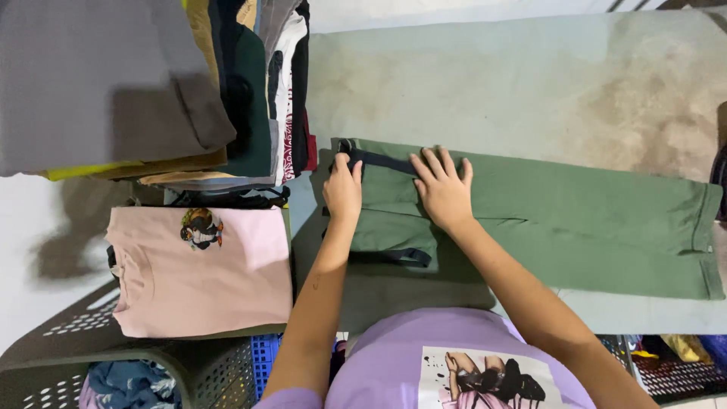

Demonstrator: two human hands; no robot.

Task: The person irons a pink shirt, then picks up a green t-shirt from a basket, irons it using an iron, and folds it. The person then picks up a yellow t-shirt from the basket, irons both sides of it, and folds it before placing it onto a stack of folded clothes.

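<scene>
Left hand (pixel 343 189) is curled at the waistband end of the green trousers (pixel 530 220), fingers bent down onto the dark waistband (pixel 382 160), seemingly pinching its edge, though I can't see the fingertips clearly. Right hand (pixel 443 189) lies flat just beside it, fingers spread wide and pressed on the cloth, holding nothing. To my eye the step in hand is smoothing and squaring the waist end; done well, that means keeping the flat palm as an anchor while the other hand tugs the band straight, so the legs stay stacked edge on edge. The trousers stretch out to the right across a pale green cloth-covered table (pixel 530 83), hems near the far right edge. Left of the hands, a pink T-shirt (pixel 201 273) lies folded on a grey laundry basket (pixel 68 348). Above that, a tall stack of folded clothes (pixel 250 91) stands near the waistband.
</scene>
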